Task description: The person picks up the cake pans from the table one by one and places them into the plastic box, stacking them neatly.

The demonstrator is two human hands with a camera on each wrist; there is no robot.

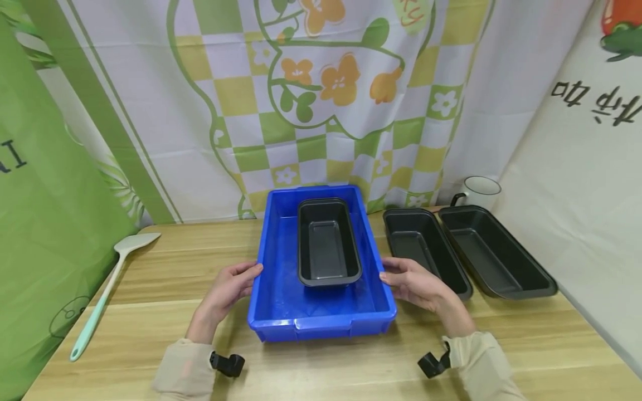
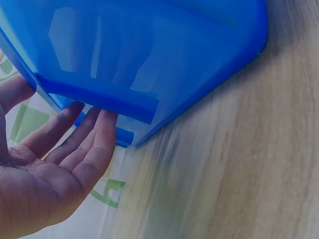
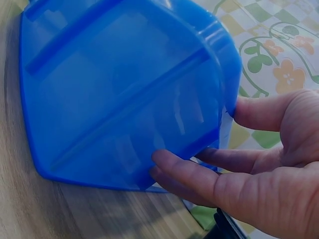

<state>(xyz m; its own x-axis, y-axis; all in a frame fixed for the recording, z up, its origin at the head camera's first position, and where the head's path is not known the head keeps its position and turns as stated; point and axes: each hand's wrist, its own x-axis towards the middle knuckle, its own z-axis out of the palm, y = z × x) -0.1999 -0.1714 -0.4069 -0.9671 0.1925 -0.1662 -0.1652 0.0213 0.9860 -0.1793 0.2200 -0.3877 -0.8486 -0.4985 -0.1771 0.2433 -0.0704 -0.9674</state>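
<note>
A blue plastic bin (image 1: 281, 309) sits at the middle of the wooden table, one black loaf pan (image 1: 326, 250) inside it toward the right. My left hand (image 1: 225, 289) grips the bin's left side, thumb at the rim; in the left wrist view its fingers (image 2: 99, 144) reach under a ridge on the outer wall. On the opposite side, my right hand (image 1: 413, 283) grips the bin likewise, its thumb (image 3: 259, 112) at the rim and fingers against the outer wall. Parts of the fingers are hidden by the bin in the head view.
Two more black loaf pans (image 1: 441, 253) (image 1: 501, 256) lie side by side at the right, the nearer one close to my right hand. Behind them stands a white mug (image 1: 478, 193). A pale green spatula (image 1: 102, 298) lies at the left. Patterned curtains (image 1: 326, 139) hang behind.
</note>
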